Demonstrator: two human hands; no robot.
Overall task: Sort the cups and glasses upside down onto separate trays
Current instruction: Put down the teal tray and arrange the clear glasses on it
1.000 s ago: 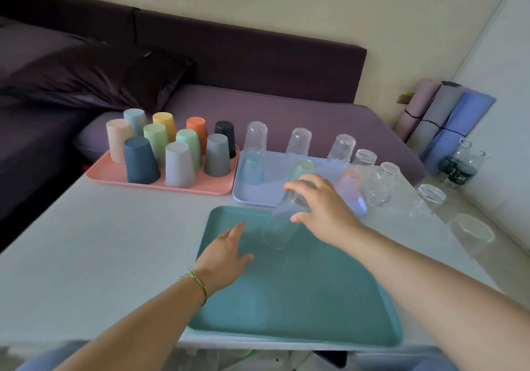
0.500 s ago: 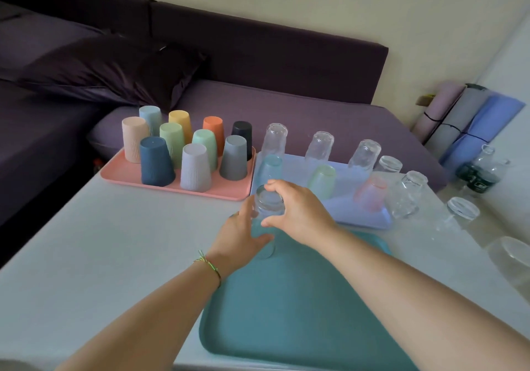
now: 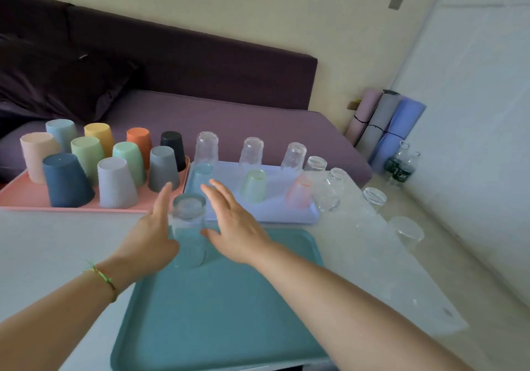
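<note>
Ten opaque coloured plastic cups [image 3: 114, 184] stand inverted on the pink tray [image 3: 25, 198], and clear and tinted glasses sit upturned on the lavender tray [image 3: 275, 210]. One clear tumbler glass [image 3: 189, 227] stands upside down at the far left corner of the teal tray [image 3: 218, 313]. Several loose clear glasses [image 3: 329, 189] wait on the worktop [image 3: 43, 250] to the right, so much is left. Half a second ago the right hand [image 3: 238, 227] gripped the tumbler's base. Now it and the left hand [image 3: 149, 241] flank it with fingers straight, holding nothing.
</note>
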